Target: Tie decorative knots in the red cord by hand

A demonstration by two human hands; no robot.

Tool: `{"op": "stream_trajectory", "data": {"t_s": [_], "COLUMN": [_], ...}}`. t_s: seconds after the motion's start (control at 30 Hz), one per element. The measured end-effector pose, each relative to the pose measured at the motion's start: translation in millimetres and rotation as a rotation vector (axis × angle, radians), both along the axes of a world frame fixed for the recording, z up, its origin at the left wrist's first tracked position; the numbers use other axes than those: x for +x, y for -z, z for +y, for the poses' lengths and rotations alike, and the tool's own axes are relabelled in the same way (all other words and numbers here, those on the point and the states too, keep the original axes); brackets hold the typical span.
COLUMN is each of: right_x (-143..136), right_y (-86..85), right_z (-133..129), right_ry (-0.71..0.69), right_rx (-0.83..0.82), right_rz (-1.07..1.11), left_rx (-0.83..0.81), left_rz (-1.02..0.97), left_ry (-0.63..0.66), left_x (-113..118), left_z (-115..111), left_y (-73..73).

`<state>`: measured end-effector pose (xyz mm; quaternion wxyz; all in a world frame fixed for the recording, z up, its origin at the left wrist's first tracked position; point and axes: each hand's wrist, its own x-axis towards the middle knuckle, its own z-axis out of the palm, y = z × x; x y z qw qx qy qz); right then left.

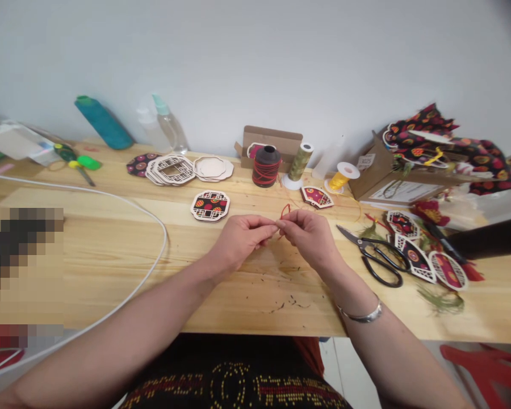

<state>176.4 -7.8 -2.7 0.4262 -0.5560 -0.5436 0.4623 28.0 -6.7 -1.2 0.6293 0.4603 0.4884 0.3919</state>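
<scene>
A thin red cord (285, 211) is pinched between both hands above the middle of the wooden table (187, 284); a loop of it rises over the fingers. My left hand (247, 238) closes thumb against forefinger on the cord, its fingertips touching those of the right. With its thumb and fingers also pressed together, my right hand (309, 236) grips the same cord. The cord's ends are hidden by the fingers. Just behind the left hand lies a lattice-framed patterned piece (210, 205), and a fan-shaped patterned piece (317, 197) lies beyond the right.
Black-handled scissors (378, 255) lie right of my right hand, beside several finished ornaments (448, 270). Spools of red cord (266, 167) and yellow thread (340, 177) stand at the back, near a cardboard box (366, 176). A white cable (153, 213) curves across the left side.
</scene>
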Motion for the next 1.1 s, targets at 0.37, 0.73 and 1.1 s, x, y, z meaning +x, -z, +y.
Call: {"op": "stream_trajectory", "data": {"t_s": [0.37,0.73,1.1], "right_x": [1,13,9], "right_y": [-11.0,-16.3,-18.0], "right_z": [-2,0,-6], "right_ry": [-0.072,-0.138,-0.055], "right_rx": [-0.081,0.1,0.2], "right_rz": [0.055,-0.331,-0.372], "left_rx": [-0.069,-0.052,-0.047], "left_rz": [-0.044,-0.052,-0.065], "left_ry": [0.053,-0.064,-0.108], "left_x": [-2,-3,-3], "left_z": [2,6,6], "left_y": [-1.8,1.8,3.0]}}
